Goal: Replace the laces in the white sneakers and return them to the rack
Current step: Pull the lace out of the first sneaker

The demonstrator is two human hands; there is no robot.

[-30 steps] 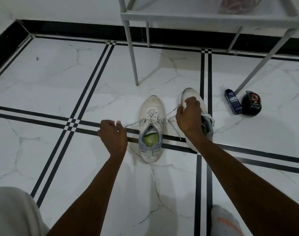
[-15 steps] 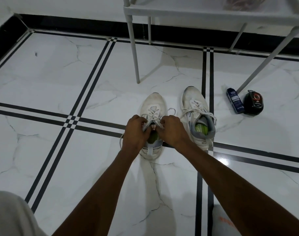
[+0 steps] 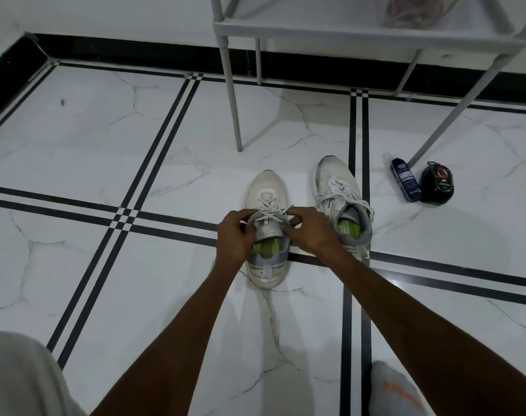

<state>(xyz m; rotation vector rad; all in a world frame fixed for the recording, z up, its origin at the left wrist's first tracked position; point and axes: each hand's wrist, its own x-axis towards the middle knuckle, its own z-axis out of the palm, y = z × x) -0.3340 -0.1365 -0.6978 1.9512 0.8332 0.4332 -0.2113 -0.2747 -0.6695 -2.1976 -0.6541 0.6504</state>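
Note:
Two white sneakers with green insoles stand side by side on the marble floor, toes pointing away from me. The left sneaker (image 3: 266,190) has its white lace (image 3: 267,212) crossed over the tongue. My left hand (image 3: 234,235) pinches one lace end at the shoe's left side. My right hand (image 3: 311,232) pinches the other end at the shoe's right side. The right sneaker (image 3: 338,190) stands laced and tied, untouched, just right of my right hand. The white metal rack (image 3: 315,34) stands behind the shoes.
A blue spray can (image 3: 405,184) lies beside a black round shoe-polish container (image 3: 437,184) to the right, by a rack leg (image 3: 453,109). Another rack leg (image 3: 230,94) stands beyond the left sneaker. A tangle of reddish laces (image 3: 411,13) lies on the rack shelf.
A second ago my hands were spread wide, pulling the lace ends out sideways. They have since come together over the left sneaker's tongue and now hold the lace ends close to the eyelets.

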